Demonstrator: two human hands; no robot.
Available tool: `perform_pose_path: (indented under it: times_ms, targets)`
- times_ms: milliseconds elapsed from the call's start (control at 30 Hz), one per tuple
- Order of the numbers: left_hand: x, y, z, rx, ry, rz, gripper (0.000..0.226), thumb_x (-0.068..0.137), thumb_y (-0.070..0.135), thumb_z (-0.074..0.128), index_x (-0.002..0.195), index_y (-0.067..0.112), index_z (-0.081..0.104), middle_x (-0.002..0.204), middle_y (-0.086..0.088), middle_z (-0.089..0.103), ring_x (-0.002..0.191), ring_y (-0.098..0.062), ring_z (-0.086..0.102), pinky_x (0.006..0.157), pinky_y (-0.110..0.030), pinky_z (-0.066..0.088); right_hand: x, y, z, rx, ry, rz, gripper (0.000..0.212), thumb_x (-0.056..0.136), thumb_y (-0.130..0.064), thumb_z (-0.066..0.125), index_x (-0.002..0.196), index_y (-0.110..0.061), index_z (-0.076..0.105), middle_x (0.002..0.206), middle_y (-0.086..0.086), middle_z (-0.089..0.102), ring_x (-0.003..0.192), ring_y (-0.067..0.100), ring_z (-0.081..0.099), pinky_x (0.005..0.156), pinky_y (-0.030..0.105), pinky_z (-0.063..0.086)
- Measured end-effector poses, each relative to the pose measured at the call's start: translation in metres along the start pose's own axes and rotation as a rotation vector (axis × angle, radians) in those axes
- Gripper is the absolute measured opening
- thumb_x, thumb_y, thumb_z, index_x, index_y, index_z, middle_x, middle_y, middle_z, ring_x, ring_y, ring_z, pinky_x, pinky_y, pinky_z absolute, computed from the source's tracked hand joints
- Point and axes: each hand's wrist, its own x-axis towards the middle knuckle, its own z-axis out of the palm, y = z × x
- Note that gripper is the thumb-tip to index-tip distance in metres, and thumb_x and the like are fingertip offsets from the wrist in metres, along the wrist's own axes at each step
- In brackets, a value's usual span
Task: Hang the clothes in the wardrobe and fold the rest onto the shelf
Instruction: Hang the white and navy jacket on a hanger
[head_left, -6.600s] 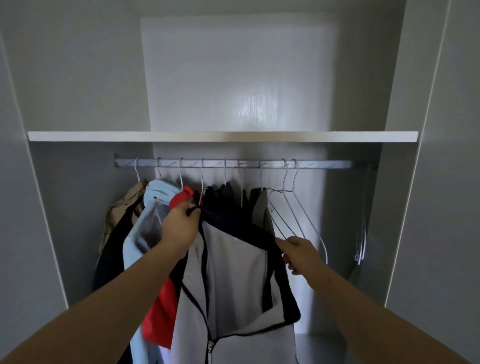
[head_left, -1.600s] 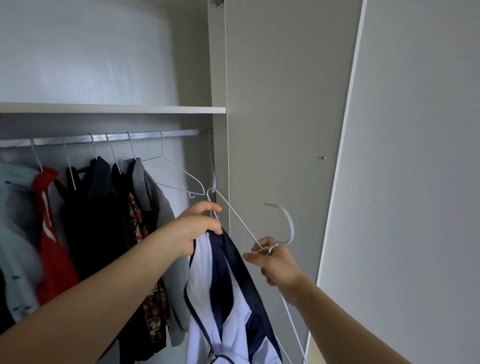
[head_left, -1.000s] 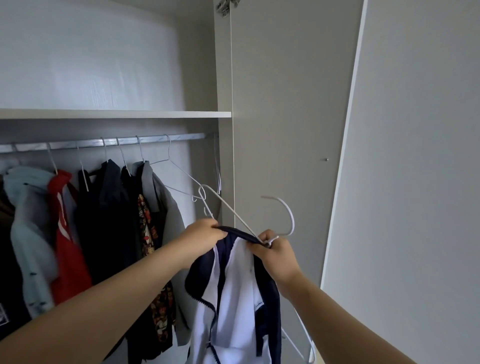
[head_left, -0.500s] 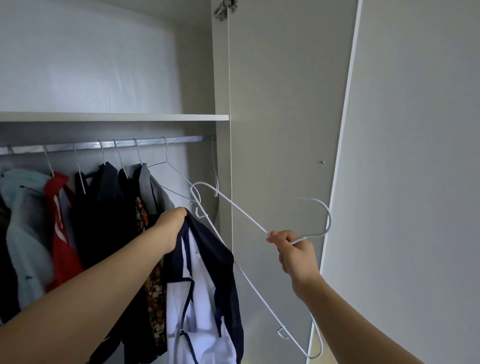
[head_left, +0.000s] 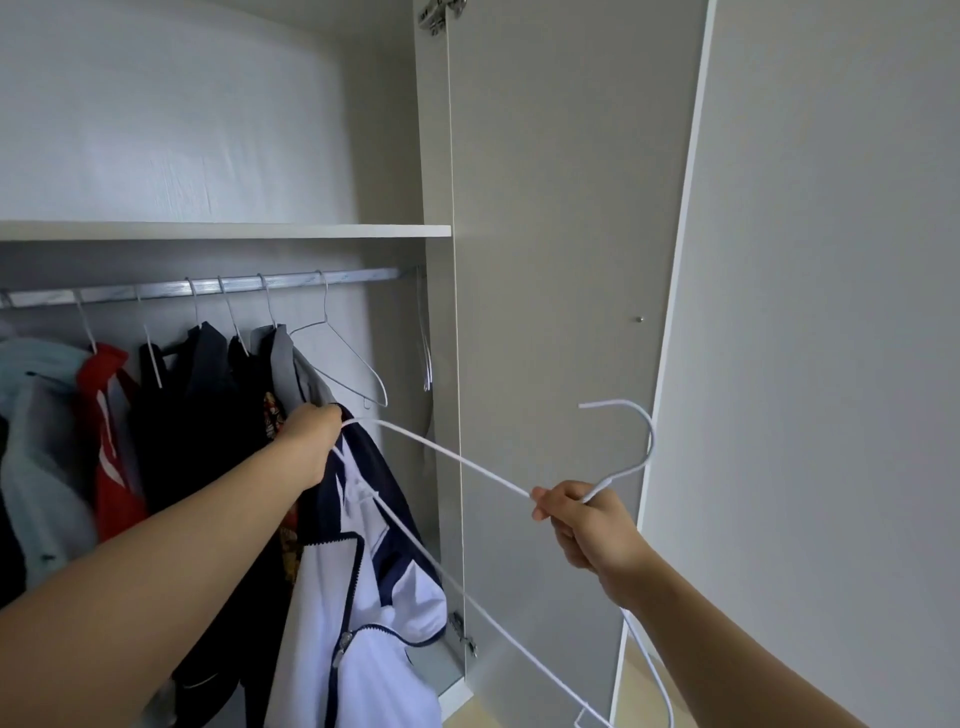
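Holding the white-and-navy zip jacket (head_left: 363, 623) up by its collar, the left hand (head_left: 311, 441) has its fingers curled tight round the cloth, just in front of the clothes already hung. The right hand (head_left: 582, 525) pinches the white wire hanger (head_left: 483, 470) at its neck, just under the hook, which curves up and free in front of the open wardrobe door (head_left: 550, 260). Half a second ago the hanger's far tip stood free in the air above and to the right of the left hand; now that tip has come in to the left hand and meets the collar there, though whether it is inside the neck opening cannot be told. A second ago both hands were close together at the collar; now they are well apart, with the hanger's upper wire stretched slanting between them and its lower bar crossing the jacket's front. The jacket hangs off the rail (head_left: 208, 288), held in front of the wardrobe's right end, below the shelf (head_left: 223, 231). On the rail hang a light blue garment (head_left: 41, 415), a red one (head_left: 111, 441), dark ones (head_left: 208, 405), a grey one (head_left: 291, 364) and a bare hanger (head_left: 343, 358).
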Motion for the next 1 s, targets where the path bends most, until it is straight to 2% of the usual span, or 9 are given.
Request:
perform_pose_path:
  times_ms: [133, 233, 467, 567, 633, 700, 800, 900, 1000]
  targets:
    - [-0.011, -0.003, -0.006, 0.399, 0.024, 0.230, 0.018, 0.093, 0.026, 0.041, 0.086, 0.014, 0.052, 0.082, -0.008, 0.052, 0.076, -0.028, 0.050, 0.068, -0.032, 0.039, 0.002, 0.001, 0.001, -0.054, 0.048, 0.024, 0.031, 0.091, -0.015, 0.059, 0.061, -0.007, 0.060, 0.042, -0.004, 0.029, 0.035, 0.008, 0.021, 0.035, 0.015, 0.019]
    - [-0.030, -0.002, -0.007, 0.711, 0.065, 0.459, 0.018, 0.094, 0.032, 0.043, 0.087, 0.020, 0.055, 0.088, -0.007, 0.054, 0.080, -0.028, 0.053, 0.065, -0.030, 0.039, 0.003, 0.003, 0.007, -0.189, 0.058, 0.018, 0.031, 0.090, -0.019, 0.061, 0.060, -0.011, 0.063, 0.041, -0.006, 0.032, 0.036, 0.006, 0.026, 0.036, 0.015, 0.022]
    - [-0.097, 0.006, 0.038, 0.235, -0.403, 0.549, 0.023, 0.087, 0.016, 0.060, 0.066, 0.024, 0.054, 0.055, 0.011, 0.049, 0.061, -0.011, 0.046, 0.058, -0.023, 0.035, 0.012, 0.005, 0.051, -0.285, 0.014, -0.050, 0.033, 0.087, -0.017, 0.063, 0.054, -0.018, 0.062, 0.041, -0.010, 0.046, 0.038, 0.003, 0.037, 0.043, 0.014, 0.029]
    - [-0.101, 0.011, 0.038, 0.118, -0.437, 0.556, 0.021, 0.085, 0.018, 0.062, 0.067, 0.025, 0.058, 0.047, 0.014, 0.052, 0.054, -0.006, 0.047, 0.056, -0.017, 0.037, 0.013, 0.000, 0.052, -0.177, 0.065, -0.057, 0.031, 0.087, -0.014, 0.063, 0.057, -0.013, 0.061, 0.034, -0.010, 0.044, 0.032, 0.001, 0.037, 0.043, 0.016, 0.029]
    - [-0.095, 0.010, 0.031, 0.225, -0.366, 0.670, 0.013, 0.083, 0.020, 0.065, 0.071, 0.024, 0.061, 0.059, 0.012, 0.057, 0.063, -0.011, 0.052, 0.065, -0.025, 0.041, 0.014, -0.004, 0.048, -0.084, 0.109, -0.067, 0.028, 0.086, -0.009, 0.062, 0.059, -0.003, 0.057, 0.033, -0.009, 0.037, 0.031, 0.004, 0.031, 0.038, 0.016, 0.026]
    - [-0.087, 0.006, 0.025, 0.545, -0.220, 0.912, 0.001, 0.082, 0.026, 0.066, 0.081, 0.026, 0.066, 0.082, 0.010, 0.061, 0.085, -0.014, 0.056, 0.081, -0.030, 0.040, 0.014, -0.006, 0.044, -0.049, 0.138, -0.081, 0.022, 0.083, -0.007, 0.063, 0.063, -0.003, 0.055, 0.037, -0.006, 0.031, 0.036, 0.010, 0.026, 0.039, 0.019, 0.024]
    - [-0.085, -0.002, 0.029, 0.785, -0.216, 1.134, 0.020, 0.086, 0.036, 0.057, 0.103, 0.026, 0.059, 0.104, 0.013, 0.059, 0.111, -0.012, 0.049, 0.096, -0.032, 0.027, 0.012, -0.007, 0.039, -0.072, 0.145, -0.093, 0.023, 0.080, -0.006, 0.064, 0.060, 0.001, 0.056, 0.039, -0.005, 0.035, 0.037, 0.009, 0.029, 0.042, 0.019, 0.026]
    - [-0.082, -0.005, 0.032, 0.783, -0.355, 1.084, 0.023, 0.087, 0.046, 0.054, 0.104, 0.030, 0.054, 0.085, 0.014, 0.064, 0.087, -0.016, 0.059, 0.071, -0.028, 0.037, 0.010, -0.011, 0.034, -0.093, 0.162, -0.089, 0.031, 0.079, -0.007, 0.065, 0.053, -0.004, 0.049, 0.042, -0.002, 0.037, 0.039, 0.011, 0.031, 0.047, 0.023, 0.029]
    - [-0.078, -0.006, 0.033, 0.640, -0.437, 0.871, 0.010, 0.084, 0.047, 0.059, 0.088, 0.038, 0.055, 0.066, 0.019, 0.061, 0.074, -0.009, 0.060, 0.070, -0.030, 0.047, 0.009, -0.019, 0.034, -0.234, 0.273, -0.235, 0.018, 0.080, -0.015, 0.067, 0.064, -0.011, 0.058, 0.061, -0.002, 0.054, 0.056, 0.013, 0.047, 0.063, 0.028, 0.038]
